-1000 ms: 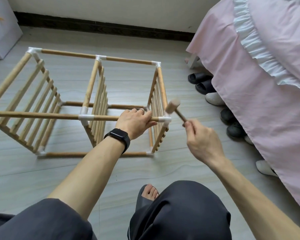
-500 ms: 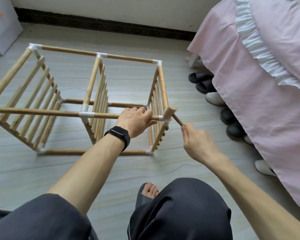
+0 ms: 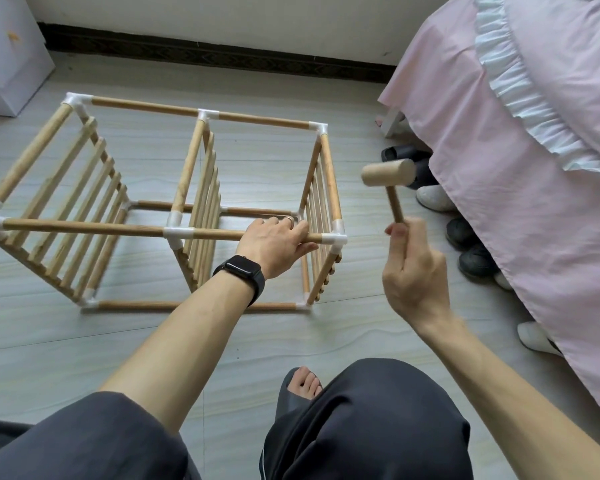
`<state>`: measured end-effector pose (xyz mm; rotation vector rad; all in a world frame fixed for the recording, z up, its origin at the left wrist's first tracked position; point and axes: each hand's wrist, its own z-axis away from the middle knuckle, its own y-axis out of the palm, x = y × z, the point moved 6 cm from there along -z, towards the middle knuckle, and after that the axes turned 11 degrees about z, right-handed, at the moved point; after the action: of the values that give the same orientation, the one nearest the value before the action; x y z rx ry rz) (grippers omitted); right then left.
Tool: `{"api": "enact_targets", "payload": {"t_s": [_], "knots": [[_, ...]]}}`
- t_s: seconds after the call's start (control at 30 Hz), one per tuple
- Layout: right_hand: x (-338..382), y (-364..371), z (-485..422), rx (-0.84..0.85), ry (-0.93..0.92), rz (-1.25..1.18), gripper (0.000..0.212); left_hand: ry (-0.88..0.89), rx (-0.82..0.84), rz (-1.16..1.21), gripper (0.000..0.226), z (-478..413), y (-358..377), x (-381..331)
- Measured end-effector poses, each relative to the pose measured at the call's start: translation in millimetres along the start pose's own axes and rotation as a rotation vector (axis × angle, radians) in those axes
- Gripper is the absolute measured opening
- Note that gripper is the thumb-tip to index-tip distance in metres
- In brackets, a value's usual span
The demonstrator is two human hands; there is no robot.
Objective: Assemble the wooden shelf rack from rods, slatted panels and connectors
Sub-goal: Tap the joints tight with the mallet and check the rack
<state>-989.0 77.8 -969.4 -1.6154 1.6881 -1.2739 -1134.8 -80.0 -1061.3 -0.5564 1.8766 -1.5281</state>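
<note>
1. Head view: we see the wooden shelf rack [image 3: 84, 227] lying on its side on the pale floor [image 3: 84, 341]. Its three slatted panels [image 3: 205, 202] stand upright, and white fittings join the rods.
2. Our left hand [image 3: 274, 242] wraps the near top rod [image 3: 205, 233], fingers over it and thumb beneath, just beside the white corner connector [image 3: 336, 237]. A black watch [image 3: 241, 271] sits on that wrist.
3. Our right hand [image 3: 413, 271] grips the handle of a small wooden mallet [image 3: 388, 173], fingers curled tight around it. The mallet's head is raised above and to the right of that corner, clear of it.
4. A pink bed cover [image 3: 499, 168] hangs at the right, with shoes [image 3: 475, 261] along its lower edge.
</note>
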Motion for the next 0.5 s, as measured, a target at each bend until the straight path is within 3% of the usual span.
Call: {"api": "enact_targets", "payload": {"t_s": [0.07, 0.1, 0.13, 0.23, 0.27, 0.37, 0.4, 0.5], "knots": [[-5, 27, 12, 0.359, 0.001, 0.255, 0.025, -0.006, 0.007, 0.004, 0.048, 0, 0, 0], [-12, 32, 14, 0.454, 0.03, 0.312, 0.026, -0.007, 0.01, 0.008, 0.047, 0, -1, 0], [-18, 32, 10, 0.438, 0.056, 0.302, 0.028, -0.008, 0.009, 0.008, 0.047, 1, -1, 0], [-14, 8, 4, 0.043, 0.08, 0.009, 0.03, -0.011, 0.011, 0.013, 0.048, 1, -1, -1], [-12, 7, 5, 0.026, 0.052, 0.008, 0.027, -0.011, 0.01, 0.01, 0.047, 1, -2, -1], [-15, 35, 19, 0.418, 0.007, 0.231, 0.023, -0.014, 0.004, 0.0, 0.041, 1, -3, -1], [-19, 35, 17, 0.407, 0.027, 0.202, 0.025, -0.013, 0.004, -0.003, 0.039, 2, -3, -2], [-17, 6, 10, -0.033, 0.11, -0.128, 0.027, -0.01, 0.007, -0.003, 0.034, 2, -3, -2]]}}
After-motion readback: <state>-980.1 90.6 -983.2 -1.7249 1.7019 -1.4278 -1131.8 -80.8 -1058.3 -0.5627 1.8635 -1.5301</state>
